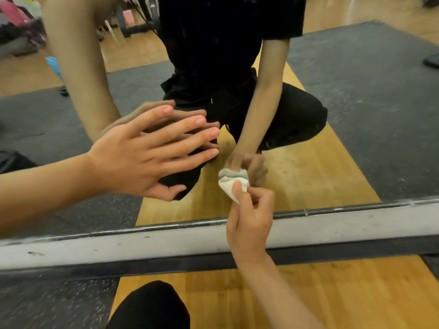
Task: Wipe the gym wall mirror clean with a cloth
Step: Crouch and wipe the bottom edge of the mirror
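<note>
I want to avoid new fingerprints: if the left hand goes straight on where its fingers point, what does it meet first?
The left hand would first meet the mirror; its fingertips almost join their reflection, contact unclear.

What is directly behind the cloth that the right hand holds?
The mirror: the cloth, pinched by the right hand, touches its own reflection there. The patch of glass it covers is hidden.

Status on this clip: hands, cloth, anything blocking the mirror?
Left hand open, fingers spread at the mirror. Right hand pinching bunched cloth low on the glass. Nothing blocking the wipe.
</note>
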{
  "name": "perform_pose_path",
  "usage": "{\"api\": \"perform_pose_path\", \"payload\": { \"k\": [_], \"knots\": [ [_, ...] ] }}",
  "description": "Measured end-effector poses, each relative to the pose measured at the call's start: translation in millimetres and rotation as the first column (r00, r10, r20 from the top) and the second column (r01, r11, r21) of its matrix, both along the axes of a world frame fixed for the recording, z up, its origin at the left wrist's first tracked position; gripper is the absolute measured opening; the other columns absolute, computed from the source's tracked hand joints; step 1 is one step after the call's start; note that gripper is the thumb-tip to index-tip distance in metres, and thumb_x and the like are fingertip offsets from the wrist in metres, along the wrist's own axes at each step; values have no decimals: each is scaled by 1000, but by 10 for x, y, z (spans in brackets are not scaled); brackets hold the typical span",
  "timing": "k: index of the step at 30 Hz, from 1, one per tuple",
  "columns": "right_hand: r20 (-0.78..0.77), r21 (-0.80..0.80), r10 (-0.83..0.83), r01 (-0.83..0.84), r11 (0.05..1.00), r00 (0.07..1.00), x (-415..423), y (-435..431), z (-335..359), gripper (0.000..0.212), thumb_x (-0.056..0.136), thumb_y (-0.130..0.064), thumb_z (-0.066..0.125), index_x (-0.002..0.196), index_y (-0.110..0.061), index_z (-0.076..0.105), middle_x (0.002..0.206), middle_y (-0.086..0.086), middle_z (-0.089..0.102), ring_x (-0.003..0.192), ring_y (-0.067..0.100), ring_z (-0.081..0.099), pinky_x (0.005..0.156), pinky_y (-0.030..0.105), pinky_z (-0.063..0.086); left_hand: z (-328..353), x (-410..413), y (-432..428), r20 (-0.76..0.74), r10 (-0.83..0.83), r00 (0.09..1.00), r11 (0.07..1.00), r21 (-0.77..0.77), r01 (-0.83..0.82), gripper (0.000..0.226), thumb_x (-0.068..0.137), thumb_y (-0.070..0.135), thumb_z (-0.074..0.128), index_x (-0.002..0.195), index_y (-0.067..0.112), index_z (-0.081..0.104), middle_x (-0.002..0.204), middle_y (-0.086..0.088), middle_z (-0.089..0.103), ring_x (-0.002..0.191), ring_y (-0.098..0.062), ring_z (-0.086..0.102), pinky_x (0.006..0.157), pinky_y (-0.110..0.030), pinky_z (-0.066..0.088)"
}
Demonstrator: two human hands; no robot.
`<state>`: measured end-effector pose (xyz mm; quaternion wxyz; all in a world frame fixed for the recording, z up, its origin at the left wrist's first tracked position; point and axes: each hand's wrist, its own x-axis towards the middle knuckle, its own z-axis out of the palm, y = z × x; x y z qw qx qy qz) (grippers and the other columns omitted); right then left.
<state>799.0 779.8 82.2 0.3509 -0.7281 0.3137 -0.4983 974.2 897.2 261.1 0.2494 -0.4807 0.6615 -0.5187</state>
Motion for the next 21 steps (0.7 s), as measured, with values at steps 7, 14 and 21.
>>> {"api": "perform_pose_path", "payload": {
  "k": [7, 14, 21],
  "knots": [
    [-33, -323, -7, -4, 946, 999, -340, -522, -163, 19, 101, -34, 68, 120, -35, 68, 108, -2, 69, 91, 19, 63, 72, 38, 56, -7, 28, -8, 0, -15, 1000, 999, -29, 15, 86, 99, 70, 41, 166, 16, 33, 174, -13, 23, 161, -33, 12, 131, -49, 0],
    [-9, -450, -50, 40, 892, 999, -295, -353, -223, 27, 109, -14, 55, 116, 0, 77, 115, 17, 72, 93, 23, 44, 84, 14, 37, -43, 37, -8, 3, -6, 1000, 1000, -26, 7, 89, 99, 74, 37, 167, 16, 31, 173, -13, 23, 158, -33, 21, 129, -49, 5],
    [40, -217, -26, 34, 976, 999, -48, 159, -713, 23, 106, -17, 60, 118, -10, 78, 105, 12, 67, 95, 19, 53, 81, 24, 50, -5, -9, 23, 41, 14, 999, 1000, 0, -14, 93, 97, 77, 37, 167, 17, 31, 174, -13, 22, 160, -33, 16, 129, -51, 4]
  ]
}}
